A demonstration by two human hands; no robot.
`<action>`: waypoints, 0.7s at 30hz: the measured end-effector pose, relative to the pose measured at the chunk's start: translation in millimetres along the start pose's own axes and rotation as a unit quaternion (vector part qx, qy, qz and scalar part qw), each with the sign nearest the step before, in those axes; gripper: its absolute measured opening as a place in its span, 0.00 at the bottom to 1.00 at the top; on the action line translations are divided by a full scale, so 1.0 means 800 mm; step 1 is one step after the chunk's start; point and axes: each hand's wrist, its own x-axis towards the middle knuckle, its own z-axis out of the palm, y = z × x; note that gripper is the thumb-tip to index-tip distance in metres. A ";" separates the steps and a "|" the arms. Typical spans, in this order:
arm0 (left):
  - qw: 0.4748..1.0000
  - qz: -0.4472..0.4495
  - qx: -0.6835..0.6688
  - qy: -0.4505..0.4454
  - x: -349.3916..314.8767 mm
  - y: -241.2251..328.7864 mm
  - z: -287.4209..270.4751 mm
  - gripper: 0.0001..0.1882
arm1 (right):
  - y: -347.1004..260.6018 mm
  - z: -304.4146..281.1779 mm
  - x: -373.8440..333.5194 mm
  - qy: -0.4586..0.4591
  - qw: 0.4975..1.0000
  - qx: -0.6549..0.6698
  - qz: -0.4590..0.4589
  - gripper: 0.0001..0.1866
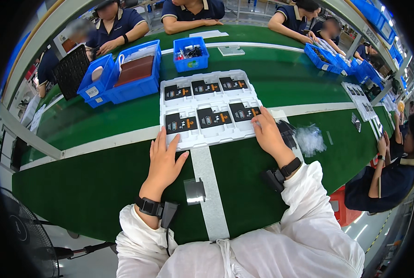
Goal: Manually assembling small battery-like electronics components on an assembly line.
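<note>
A white molded tray [223, 134] lies before me across the green table, with flat black packs that look like phone batteries [214, 117] in its two rows of pockets. My left hand [165, 160] is at the tray's near left corner, its fingers stretched and spread against the edge and the thumb held apart. At the near right corner, my right hand [269, 134] rests with extended fingers on the rim, fingertips close to the nearest right battery [244, 112]. Neither hand is closed around anything. A small clear and dark film piece [195, 191] lies nearer to me.
Blue bins [135, 83] stand at the far left, and a smaller blue bin [191, 53] sits behind the tray. Clear plastic film scraps [311, 140] lie right of my right hand. Another white tray [359, 99] is farther right. Several people work around the table.
</note>
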 end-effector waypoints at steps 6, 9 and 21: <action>1.000 -0.006 0.006 -0.001 0.001 0.000 0.000 0.26 | 0.000 0.000 0.001 0.009 1.000 0.005 -0.002 0.06; 1.000 -0.008 0.000 -0.003 0.002 0.001 -0.001 0.26 | 0.001 0.000 0.001 0.010 1.000 0.006 -0.006 0.05; 1.000 -0.015 -0.006 -0.013 0.001 0.003 -0.004 0.26 | -0.001 0.000 0.002 0.006 1.000 0.006 -0.007 0.05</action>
